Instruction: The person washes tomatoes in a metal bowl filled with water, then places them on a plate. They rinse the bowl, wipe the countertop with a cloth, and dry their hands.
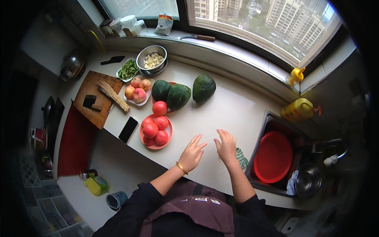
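My left hand (191,153), with a gold bangle at the wrist, is above the white countertop (189,124), fingers spread and nothing held. Facing it, my right hand (226,145) is also bare with fingers apart. A green-and-white cloth (242,158) lies beside my right wrist, partly hidden by it. To the left of my hands, several tomatoes (150,130) fill a pink plate (170,136). Beyond them, two dark green squashes (178,97) rest on another reddish plate, with a single tomato (159,108) at its near edge. A third squash (204,88) lies directly on the counter.
A sink (264,130) with a red basin (274,157) is at the right. Leftward are a phone (128,130), apples (139,89), and a wooden board (102,118) with a cleaver (89,101) and straw brush (113,95). Garlic (153,60) fills a steel bowl (140,56). A knife (204,38) lies on the windowsill.
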`<state>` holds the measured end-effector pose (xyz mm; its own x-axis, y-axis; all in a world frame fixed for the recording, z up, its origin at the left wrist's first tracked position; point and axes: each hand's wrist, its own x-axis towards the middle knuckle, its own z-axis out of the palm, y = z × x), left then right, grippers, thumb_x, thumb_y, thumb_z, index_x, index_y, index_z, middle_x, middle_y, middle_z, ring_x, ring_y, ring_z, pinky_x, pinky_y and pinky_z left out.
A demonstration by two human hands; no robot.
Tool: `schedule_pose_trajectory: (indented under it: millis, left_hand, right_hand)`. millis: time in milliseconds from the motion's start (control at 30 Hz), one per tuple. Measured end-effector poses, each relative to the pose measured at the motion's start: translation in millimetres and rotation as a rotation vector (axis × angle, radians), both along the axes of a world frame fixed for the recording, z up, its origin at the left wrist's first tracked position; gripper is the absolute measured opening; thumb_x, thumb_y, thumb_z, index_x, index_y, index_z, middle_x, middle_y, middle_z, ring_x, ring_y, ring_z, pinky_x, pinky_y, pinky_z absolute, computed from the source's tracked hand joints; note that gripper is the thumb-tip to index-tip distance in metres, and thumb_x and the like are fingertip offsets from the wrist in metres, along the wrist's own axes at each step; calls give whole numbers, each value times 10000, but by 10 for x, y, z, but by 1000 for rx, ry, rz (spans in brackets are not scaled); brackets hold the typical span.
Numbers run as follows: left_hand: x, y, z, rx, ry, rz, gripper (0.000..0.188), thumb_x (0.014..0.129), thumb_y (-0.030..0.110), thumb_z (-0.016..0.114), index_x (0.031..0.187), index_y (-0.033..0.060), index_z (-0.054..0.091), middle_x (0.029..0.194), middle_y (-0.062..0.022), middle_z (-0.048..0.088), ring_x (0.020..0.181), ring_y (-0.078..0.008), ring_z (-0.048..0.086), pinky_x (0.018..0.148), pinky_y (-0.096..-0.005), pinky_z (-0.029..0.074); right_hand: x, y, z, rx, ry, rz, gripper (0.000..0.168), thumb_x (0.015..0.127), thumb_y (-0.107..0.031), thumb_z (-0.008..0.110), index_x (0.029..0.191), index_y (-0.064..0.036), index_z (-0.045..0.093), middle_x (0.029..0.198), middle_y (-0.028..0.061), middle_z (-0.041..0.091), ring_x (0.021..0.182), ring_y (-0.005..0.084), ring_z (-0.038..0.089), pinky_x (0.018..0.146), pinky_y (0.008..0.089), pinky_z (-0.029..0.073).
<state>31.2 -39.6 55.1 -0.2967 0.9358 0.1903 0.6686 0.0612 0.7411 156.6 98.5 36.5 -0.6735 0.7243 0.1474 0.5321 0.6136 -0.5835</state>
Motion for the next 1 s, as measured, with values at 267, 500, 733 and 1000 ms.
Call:
schedule_pose_trajectory:
  millis: [267,500,733,1000]
  left_hand:
    - [-1248,-691,389,145,-6,266,283,811,28,562,1093,23,589,1171,-164,518,1097,-295,501,949,-358,389]
    - [-2018,-1145,-35,-155,-320,593,659,784,360,677,1285,36,399,1264,-151,333,1107,-274,423,926,-371,379]
    - [-2344,-1161,-460,-353,-735,566,1027,687,483,739,1414,65,144,1391,-197,222,1217,-334,358,985,-414,347]
    - [-2410,-1040,-543,-249,-1154,417,1233,631,380,816,1405,19,-73,1401,-209,251,1291,-273,298,1051,-394,270]
  right_hand:
    - [-2377,-336,224,-77,35,268,601,702,-220,720,1185,-71,395,1192,127,457,884,344,600,701,405,516]
    - [-3047,-449,72,-120,-448,178,619,634,-291,778,1072,-60,408,1040,193,501,809,350,621,675,418,525]
    - [-2854,-454,320,-110,-276,60,840,625,-349,755,1296,-48,351,1087,161,528,887,297,611,732,393,498]
    - [-1909,-696,-191,-1424,465,-410,765,700,-605,610,1289,-161,408,1299,74,440,1141,231,458,907,518,359]
